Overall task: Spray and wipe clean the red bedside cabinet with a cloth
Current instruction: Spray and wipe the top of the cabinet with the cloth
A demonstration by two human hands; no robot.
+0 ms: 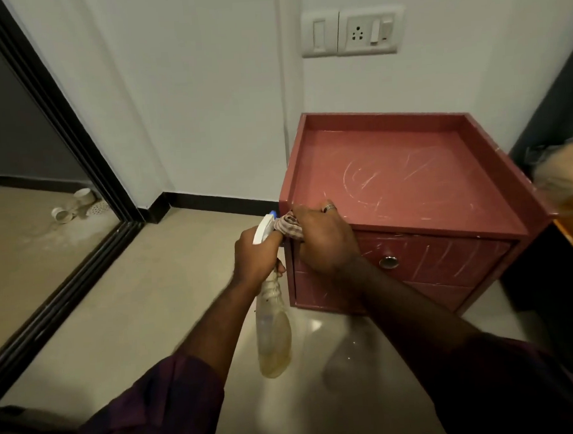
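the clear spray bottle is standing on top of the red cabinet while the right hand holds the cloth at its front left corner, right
No. In the head view the clear plastic spray bottle hangs in the left hand beside the red bedside cabinet, not standing on top. The right hand does hold the crumpled checked cloth at its front left corner.

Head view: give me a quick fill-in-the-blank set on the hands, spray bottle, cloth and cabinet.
1. The left hand grips a ____ by its neck.
2. The right hand holds the cloth at the front-____ corner of the red bedside cabinet.
3. The upper drawer carries a round metal ____.
Missing words: spray bottle; left; knob.
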